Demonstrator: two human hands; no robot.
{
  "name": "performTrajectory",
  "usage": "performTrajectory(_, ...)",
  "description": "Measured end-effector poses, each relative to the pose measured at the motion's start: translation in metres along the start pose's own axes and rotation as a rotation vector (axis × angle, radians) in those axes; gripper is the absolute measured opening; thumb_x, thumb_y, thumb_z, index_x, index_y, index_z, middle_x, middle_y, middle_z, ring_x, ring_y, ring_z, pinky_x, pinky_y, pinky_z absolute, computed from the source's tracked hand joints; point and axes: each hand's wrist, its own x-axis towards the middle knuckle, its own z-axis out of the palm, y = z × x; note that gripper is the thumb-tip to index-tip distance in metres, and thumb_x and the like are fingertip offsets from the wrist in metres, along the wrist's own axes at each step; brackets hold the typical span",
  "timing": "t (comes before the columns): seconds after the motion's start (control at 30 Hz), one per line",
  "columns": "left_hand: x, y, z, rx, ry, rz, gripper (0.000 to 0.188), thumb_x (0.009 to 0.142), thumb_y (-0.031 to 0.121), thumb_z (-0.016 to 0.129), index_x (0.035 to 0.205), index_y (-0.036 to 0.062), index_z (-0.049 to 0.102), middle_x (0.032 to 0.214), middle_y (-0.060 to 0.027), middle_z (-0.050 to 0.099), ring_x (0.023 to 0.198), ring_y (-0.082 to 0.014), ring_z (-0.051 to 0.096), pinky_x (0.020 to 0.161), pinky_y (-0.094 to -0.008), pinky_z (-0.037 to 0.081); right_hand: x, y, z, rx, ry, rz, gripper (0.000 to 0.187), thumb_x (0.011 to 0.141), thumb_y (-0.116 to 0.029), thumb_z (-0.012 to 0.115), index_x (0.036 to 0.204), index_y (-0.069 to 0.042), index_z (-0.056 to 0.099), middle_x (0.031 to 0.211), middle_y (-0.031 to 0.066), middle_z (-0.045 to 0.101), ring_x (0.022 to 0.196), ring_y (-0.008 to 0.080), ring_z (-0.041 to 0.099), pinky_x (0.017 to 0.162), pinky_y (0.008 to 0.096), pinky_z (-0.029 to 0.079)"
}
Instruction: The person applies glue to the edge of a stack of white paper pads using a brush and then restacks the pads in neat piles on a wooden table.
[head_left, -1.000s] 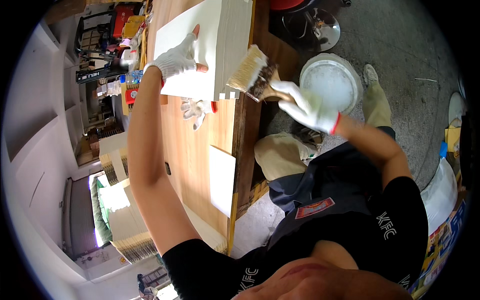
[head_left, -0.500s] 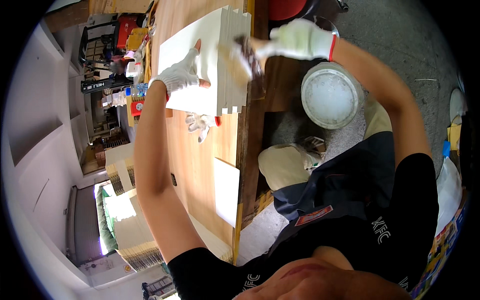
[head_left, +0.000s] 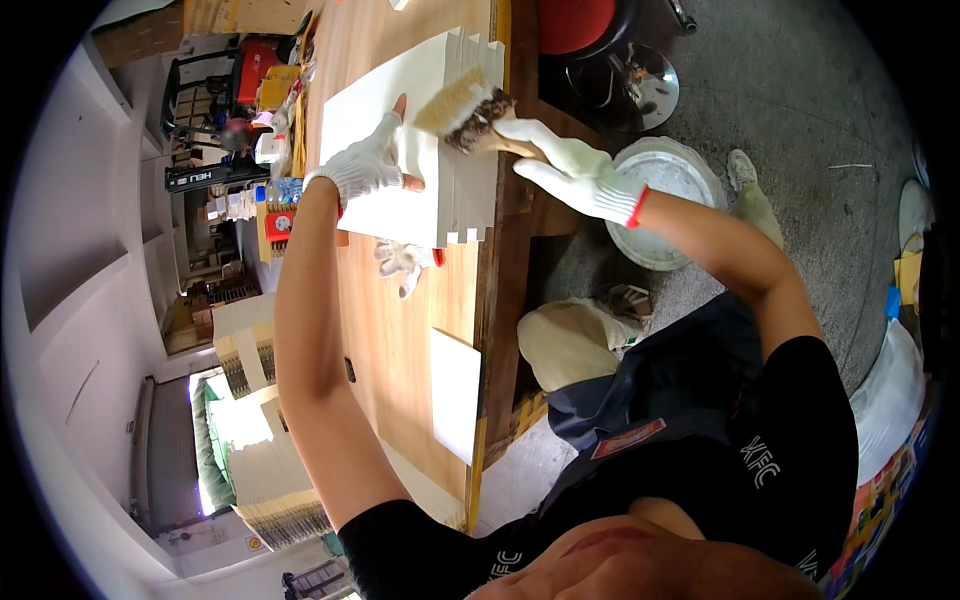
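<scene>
My left hand (head_left: 368, 165), in a white knit glove with bare thumb and fingertip showing, lies spread on top of a stack of white boards (head_left: 425, 205). In my gloved right hand (head_left: 588, 175) is the wooden handle of a wide brush (head_left: 468, 112). The brush's pale bristles, dark near the handle, rest over the stack's edge nearest my body, to the right of my left hand. Beneath my right forearm stands a round bucket (head_left: 690, 168) with white contents, partly covered by the arm.
The stack sits on a wooden table (head_left: 400, 320). On it lie a loose glove (head_left: 403, 262) and a single white board (head_left: 456, 390). A red stool (head_left: 580, 25) stands beyond the bucket. More stacked boards (head_left: 275, 470) are at the lower left.
My right hand has swung down and left, carrying the brush from beside the stack's edge onto its top edge. My left hand stays pressed on the stack.
</scene>
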Motion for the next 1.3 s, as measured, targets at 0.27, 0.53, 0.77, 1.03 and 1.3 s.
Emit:
performTrajectory(0.27, 0.009, 0.003, -0.003, -0.006, -0.005, 0.066, 0.134, 0.06, 0.025, 0.09, 0.158, 0.0189, -0.001, 0.157, -0.0231, 0.028, 0.144, -0.0376, 0.03, 0.115, -0.0393, 0.027, 0.031, -0.011, -0.001, -0.114, 0.245, 0.297, 0.051, 0.094, -0.04, 0.049, 0.141, -0.025, 0.038, 0.108, 0.0207, 0.068, 0.101, 0.0371, 0.067, 0.089, 0.0413, 0.049)
performTrajectory(0.53, 0.021, -0.024, 0.005, -0.151, -0.005, 0.105, 0.132, 0.062, 0.021, 0.09, 0.158, 0.0172, -0.001, 0.151, -0.0251, 0.039, 0.137, -0.0362, 0.042, 0.112, -0.0393, 0.032, 0.036, -0.047, -0.006, 0.261, 0.21, 0.602, 0.051, 0.094, -0.026, 0.055, 0.142, -0.022, 0.037, 0.072, 0.0018, 0.053, 0.048, 0.0095, 0.048, 0.039, 0.0271, 0.038)
performTrajectory(0.77, 0.008, -0.012, 0.006, -0.034, 0.039, 0.113, 0.133, 0.061, 0.022, 0.09, 0.158, 0.0145, -0.001, 0.155, -0.0239, 0.031, 0.143, -0.0362, 0.032, 0.116, -0.0374, 0.025, 0.044, -0.042, -0.021, 0.293, 0.245, 0.523, 0.049, 0.093, -0.03, 0.052, 0.14, -0.023, 0.038, 0.076, 0.0085, 0.062, 0.053, 0.0156, 0.056, 0.048, 0.0293, 0.047)
performTrajectory(1.03, 0.019, -0.03, 0.009, -0.04, 0.061, 0.117, 0.132, 0.06, 0.026, 0.09, 0.158, 0.017, 0.002, 0.148, -0.0261, 0.041, 0.137, -0.0378, 0.041, 0.112, -0.0388, 0.031, 0.032, -0.039, -0.011, 0.427, 0.242, 0.514, 0.055, 0.092, -0.03, 0.057, 0.142, -0.022, 0.037, 0.067, 0.003, 0.052, 0.048, 0.0117, 0.049, 0.042, 0.0273, 0.041)
performTrajectory(1.3, 0.01, -0.011, 0.002, -0.028, -0.001, 0.046, 0.131, 0.062, 0.028, 0.09, 0.158, 0.0201, 0.001, 0.147, -0.0261, 0.042, 0.135, -0.0368, 0.042, 0.11, -0.0401, 0.033, -0.099, -0.106, 0.081, 0.2, -0.136, 0.307, 0.053, 0.095, -0.015, 0.045, 0.142, -0.006, 0.024, 0.13, 0.0231, 0.058, 0.073, 0.0291, 0.067, 0.066, 0.0364, 0.05)
